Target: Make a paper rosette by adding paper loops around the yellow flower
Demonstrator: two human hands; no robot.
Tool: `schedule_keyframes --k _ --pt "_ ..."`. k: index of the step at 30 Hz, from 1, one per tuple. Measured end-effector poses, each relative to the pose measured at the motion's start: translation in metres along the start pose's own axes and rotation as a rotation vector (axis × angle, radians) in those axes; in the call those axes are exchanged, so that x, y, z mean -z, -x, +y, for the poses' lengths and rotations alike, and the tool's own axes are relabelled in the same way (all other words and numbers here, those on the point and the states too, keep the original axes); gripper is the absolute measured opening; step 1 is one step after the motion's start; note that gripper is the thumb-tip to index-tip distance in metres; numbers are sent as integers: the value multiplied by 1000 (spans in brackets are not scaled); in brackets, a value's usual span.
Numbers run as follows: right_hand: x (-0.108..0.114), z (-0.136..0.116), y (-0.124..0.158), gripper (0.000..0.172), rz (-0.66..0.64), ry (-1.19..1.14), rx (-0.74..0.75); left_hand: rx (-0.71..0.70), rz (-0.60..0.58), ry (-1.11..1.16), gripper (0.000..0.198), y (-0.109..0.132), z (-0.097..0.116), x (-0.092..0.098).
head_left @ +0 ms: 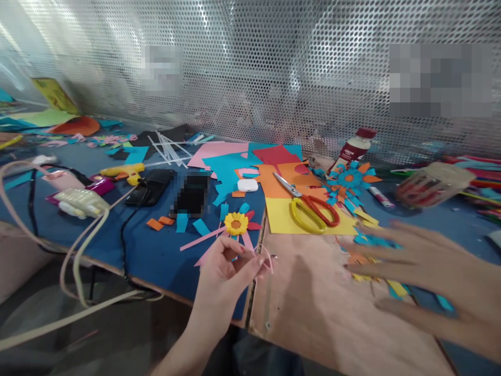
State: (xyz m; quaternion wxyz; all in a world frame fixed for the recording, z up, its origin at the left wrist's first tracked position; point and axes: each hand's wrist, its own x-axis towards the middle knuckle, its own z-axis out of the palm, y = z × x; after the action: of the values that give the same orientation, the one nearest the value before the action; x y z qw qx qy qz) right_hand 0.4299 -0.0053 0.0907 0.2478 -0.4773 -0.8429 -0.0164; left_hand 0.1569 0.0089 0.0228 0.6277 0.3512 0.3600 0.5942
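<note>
Place: craft workbench beyond the left hand point(225, 266)
Evidence: cut coloured paper point(274, 172), scissors point(309, 206), glue gun point(123, 171), perforated metal screen point(274, 68)

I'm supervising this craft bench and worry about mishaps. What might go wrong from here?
The left hand pinches a thin pink paper strip at the table's front edge; it may tear or drop off. The right hand, spread open over loose paper scraps, might scatter them. The scissors lie close by, blades partly open.

Paper flower point(236, 223) – matt; board point(313, 303) bare wood, seemingly smooth; scissors point(309, 206) – glossy plastic handles.
</note>
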Motion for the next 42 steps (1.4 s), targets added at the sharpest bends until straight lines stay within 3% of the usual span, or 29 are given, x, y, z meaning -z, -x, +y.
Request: schedule_keyframes --k 1,3,5,9,16,26,30,33,38,42 --pt "0 3 -8 25 -30 107 95 -1 -5 1 33 0 0 0" --pt "-4 4 -25 26 28 211 123 -6 -36 -6 31 1 0 0" --pt "-14 0 -38 29 49 183 98 0 -81 -28 28 2 1 0" --pt "-35 -16 -48 22 -78 9 93 66 -148 -124 26 4 4 -2" --pt "-55 -46 -46 21 -278 -629 -244 98 -207 -429 19 5 3 0" --pt "-75 -28 -35 18 -184 -727 -427 60 -233 -522 13 6 1 1" --pt "-82 -23 -35 23 -203 -887 -484 8 -278 -764 10 5 -1 -2" --pt "-85 -22 -34 28 -199 -875 -505 -94 -323 -935 11 5 -5 -4" --pt "-89 -21 -32 31 -191 -851 -506 -284 -319 -1081 21 3 -14 -1" --pt "-93 -22 -29 30 -182 -890 -489 -353 -318 -1196 25 2 -18 -1"
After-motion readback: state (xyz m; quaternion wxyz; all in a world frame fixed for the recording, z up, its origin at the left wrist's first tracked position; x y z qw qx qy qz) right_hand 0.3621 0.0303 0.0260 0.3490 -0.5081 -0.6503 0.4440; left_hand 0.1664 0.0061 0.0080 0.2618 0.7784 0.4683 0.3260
